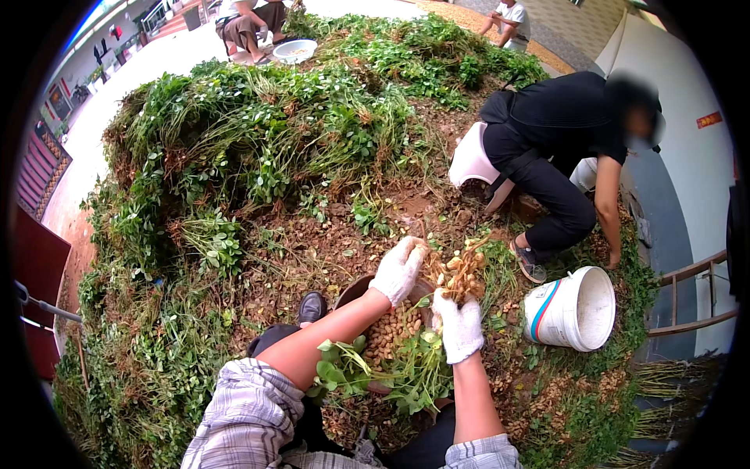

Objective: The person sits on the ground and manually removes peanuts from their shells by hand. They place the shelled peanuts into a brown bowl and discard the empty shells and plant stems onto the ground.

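My right hand (459, 328), in a white knit glove, grips the stems of a peanut plant just under its cluster of roots and pods (460, 272). The plant's green leaves (419, 375) hang down below that hand. My left hand (400, 269), gloved the same way, is at the left side of the cluster with its fingers closed together; whether a pod is between them is hidden. Beneath both hands stands a round container (353, 291) with many loose peanuts (387, 335) in it, partly covered by the leaves and my left forearm.
A white bucket (554, 311) lies tilted at the right. Beyond it a co-worker in black (562, 117) bends down from a pink stool (471, 155). Heaped peanut plants (263, 129) lie ahead and left. Two people sit farther back, one beside a white basin (295, 51). A wooden ladder (691, 325) is far right.
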